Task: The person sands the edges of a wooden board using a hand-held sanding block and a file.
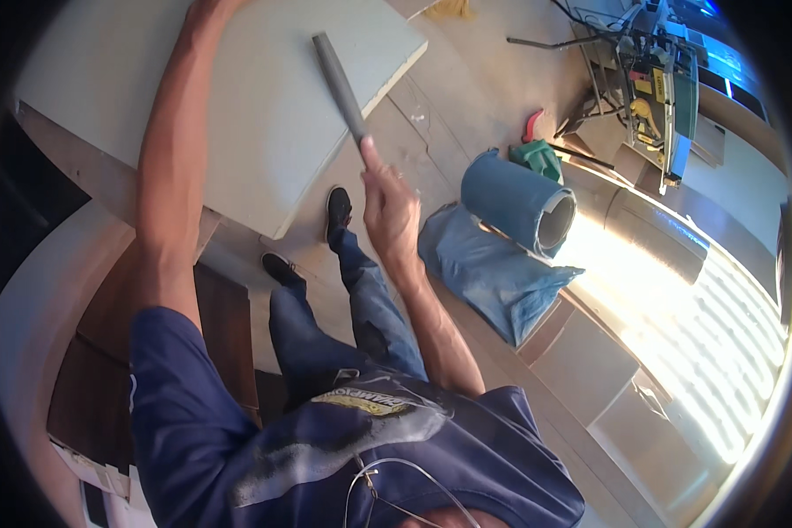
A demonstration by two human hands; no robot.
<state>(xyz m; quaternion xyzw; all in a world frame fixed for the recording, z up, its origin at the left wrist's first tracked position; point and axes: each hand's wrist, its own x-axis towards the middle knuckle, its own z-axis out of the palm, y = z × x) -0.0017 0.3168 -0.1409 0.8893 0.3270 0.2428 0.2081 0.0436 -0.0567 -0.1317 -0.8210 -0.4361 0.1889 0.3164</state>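
Observation:
A long grey bar that looks like a metal file [339, 84] is in my right hand [390, 207]. My right fingers close around its near end, with the index finger or thumb stretched along it. The file slants away over a large pale board [264, 114] and crosses its right edge, which looks rough and chipped. Whether it touches the board I cannot tell. My left arm reaches forward across the board. Only a part of my left hand [216, 7] shows at the top edge of the view, its fingers cut off.
Right of my legs, a blue hollow cylinder [510, 201] lies by a crumpled blue sheet [493, 273] and a green cloth [537, 158]. Far right stands a cluttered rack [651, 106] with yellow items. Dark brown panels [106, 370] are at my left. Bright sunlight strikes the right side.

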